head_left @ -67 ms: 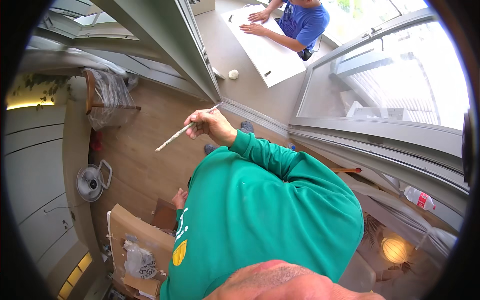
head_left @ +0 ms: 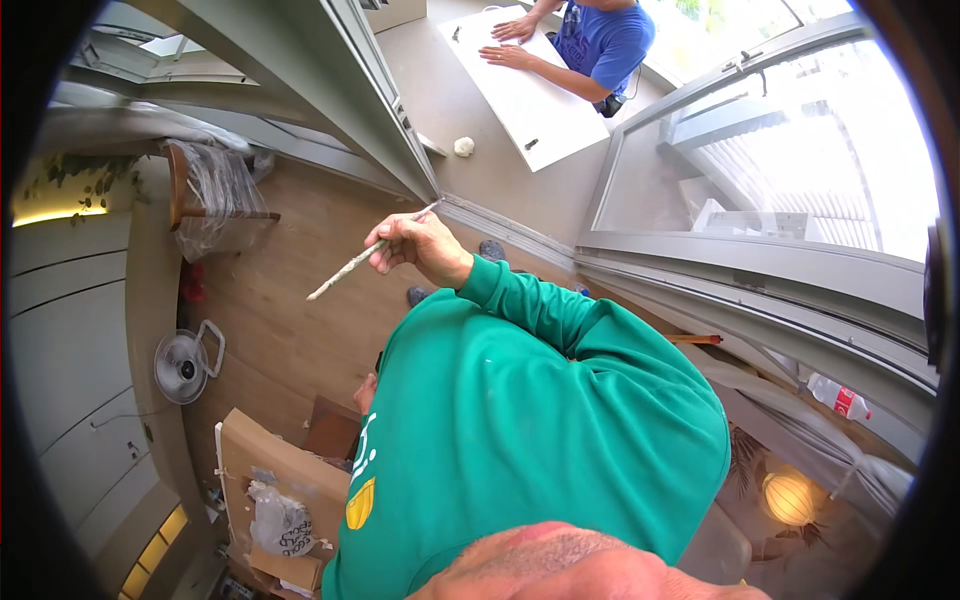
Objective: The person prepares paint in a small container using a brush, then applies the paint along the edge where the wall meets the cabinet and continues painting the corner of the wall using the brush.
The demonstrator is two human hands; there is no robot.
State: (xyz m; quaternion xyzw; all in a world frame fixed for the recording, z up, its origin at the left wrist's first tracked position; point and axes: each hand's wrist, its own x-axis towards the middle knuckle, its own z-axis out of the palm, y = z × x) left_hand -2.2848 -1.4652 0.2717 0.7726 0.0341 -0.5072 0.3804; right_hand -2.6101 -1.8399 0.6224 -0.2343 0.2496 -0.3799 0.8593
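One pale stick (head_left: pixel 345 271) (slender) in right fingers (head_left: pixel 400 228)

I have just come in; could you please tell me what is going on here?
The person's right hand holds a thin whitish stick above the brown floor; the left hand is partly hidden beside the green sweatshirt. Past the threshold, a co-worker in a blue T-shirt has both hands on a white panel.

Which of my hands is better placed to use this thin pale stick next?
Probably the right hand: it holds the stick out front; the left hand is partly hidden behind the green sweatshirt.
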